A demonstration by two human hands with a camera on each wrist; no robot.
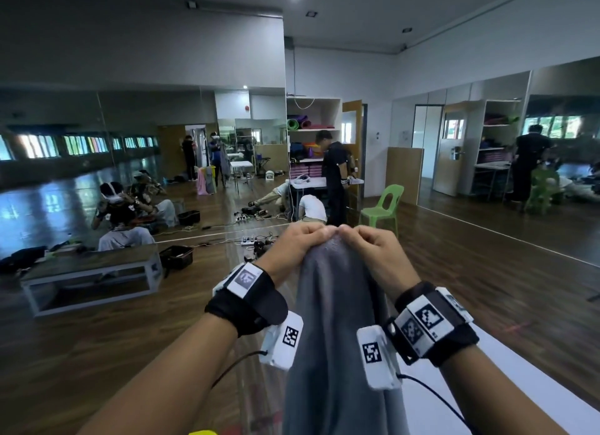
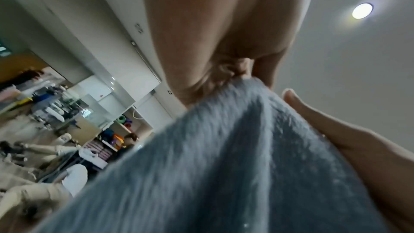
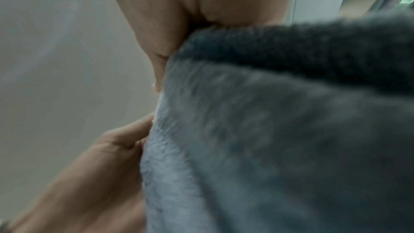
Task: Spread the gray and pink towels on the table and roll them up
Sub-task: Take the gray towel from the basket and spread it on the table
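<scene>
Both hands are up in front of the person, side by side, knuckles almost touching. The left hand (image 1: 298, 239) is pinching the top edge of the gray towel (image 1: 337, 337), fingers curled tight over the fabric, and the right hand (image 1: 373, 243) is doing the same just beside it. The towel is hanging straight down between the two forearms in a long bunched column, running out of the bottom of the head view.

From the left wrist view, the fuzzy gray pile (image 2: 224, 166) is filling the lower frame, with the left hand's fingers (image 2: 226, 70) clamping its top, and the other hand's thumb (image 2: 300, 105) is lying along its right side. From the right wrist view, the towel (image 3: 280, 130) is folding over itself, a darker band across the top, and the right hand (image 3: 179, 15) is gripping it at the upper edge.

A pale tabletop (image 1: 519, 386) is showing low on the right, beneath the right wrist. Something yellow (image 1: 203, 432) is peeking in at the bottom edge. Farther off, a green chair (image 1: 383, 207) is standing on the wooden floor (image 1: 97, 353), and a low bench (image 1: 91, 272) is sitting by the mirrored wall.
</scene>
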